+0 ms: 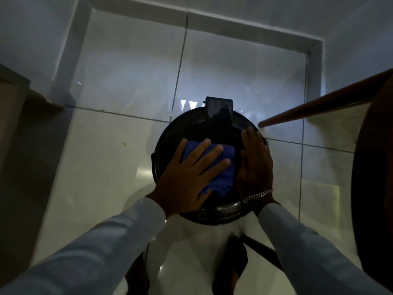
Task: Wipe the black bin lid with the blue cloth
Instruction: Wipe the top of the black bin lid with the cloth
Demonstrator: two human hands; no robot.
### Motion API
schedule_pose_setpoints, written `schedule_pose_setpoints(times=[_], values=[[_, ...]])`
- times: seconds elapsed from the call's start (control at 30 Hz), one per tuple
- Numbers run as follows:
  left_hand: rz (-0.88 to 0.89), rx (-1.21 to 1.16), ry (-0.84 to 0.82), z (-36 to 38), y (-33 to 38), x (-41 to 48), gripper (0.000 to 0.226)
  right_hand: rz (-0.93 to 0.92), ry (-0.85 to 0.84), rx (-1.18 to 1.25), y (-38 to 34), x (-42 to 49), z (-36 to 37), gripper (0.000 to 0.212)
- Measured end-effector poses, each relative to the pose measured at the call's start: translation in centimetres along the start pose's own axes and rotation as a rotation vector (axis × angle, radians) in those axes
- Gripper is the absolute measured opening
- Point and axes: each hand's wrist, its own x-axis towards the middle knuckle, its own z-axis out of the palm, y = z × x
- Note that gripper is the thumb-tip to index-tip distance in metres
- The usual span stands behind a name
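A round black bin lid [187, 126] lies below me on the tiled floor, glossy, with a rectangular hinge tab at its far edge. A folded blue cloth [223, 177] rests on the lid's middle. My left hand [189, 177] lies flat on the cloth, fingers spread, pressing it onto the lid. My right hand [256, 165] rests on the lid's right side next to the cloth, fingers together and stretched along the rim, a silver bracelet at the wrist.
White glossy floor tiles [106, 167] surround the bin. A brown wooden rail [319, 103] slants in from the right, beside a dark round wooden piece [372, 167]. A brown furniture edge [25, 99] sits at the left. My feet show below the bin.
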Motion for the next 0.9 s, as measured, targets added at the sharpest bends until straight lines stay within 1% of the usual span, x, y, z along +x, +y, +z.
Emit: schedule_pose_setpoints(times=[0.1,0.2,0.23,0.3,0.37,0.43,0.47,0.5,0.53,0.57,0.67,0.73,0.8,0.9], values=[[-0.154,-0.053,0.132,-0.2,-1.0,0.7,0.062,-0.009,0.011,-0.009,0.2,0.1,0.1,0.045],[-0.325,-0.152,0.21,-0.9,-1.6,1.8,0.059,-0.002,0.018,-0.019,0.2,0.0,0.3,0.046],[-0.356,-0.148,0.219,-0.9,-1.2,2.0,0.058,-0.002,0.021,-0.02,0.2,0.0,0.3,0.046],[-0.32,-0.09,0.206,-0.5,0.2,2.3,0.059,0.001,0.023,-0.026,0.2,0.0,0.4,0.046],[-0.185,-0.044,0.156,-0.2,0.2,2.3,0.057,-0.006,0.021,-0.041,0.3,-0.1,0.4,0.047],[-0.052,-0.021,0.116,-0.6,-1.8,2.1,0.056,-0.011,0.022,-0.044,0.4,-0.2,0.4,0.047],[-0.013,-0.026,0.113,-0.8,-2.8,2.0,0.055,-0.01,0.019,-0.042,0.3,-0.2,0.4,0.047],[-0.012,-0.058,0.122,-1.0,-3.5,1.7,0.055,-0.006,0.017,-0.041,0.3,-0.2,0.4,0.047],[-0.055,-0.108,0.15,-0.9,-3.7,1.4,0.055,0.001,0.018,-0.039,0.3,-0.1,0.4,0.047],[-0.137,-0.165,0.202,-0.7,-3.4,1.0,0.055,0.009,0.02,-0.036,0.2,-0.1,0.4,0.047],[-0.474,-0.359,0.418,0.8,-0.4,-0.5,0.054,0.023,0.026,-0.026,0.3,-0.2,0.5,0.046],[-0.635,-0.423,0.525,1.9,1.8,-1.5,0.053,0.024,0.034,-0.026,0.3,-0.2,0.5,0.046],[-0.719,-0.435,0.568,2.9,4.1,-2.3,0.055,0.023,0.041,-0.027,0.4,-0.3,0.6,0.046],[-0.816,-0.434,0.546,4.2,7.9,-3.0,0.059,0.017,0.044,-0.035,0.5,-0.3,0.6,0.046]])
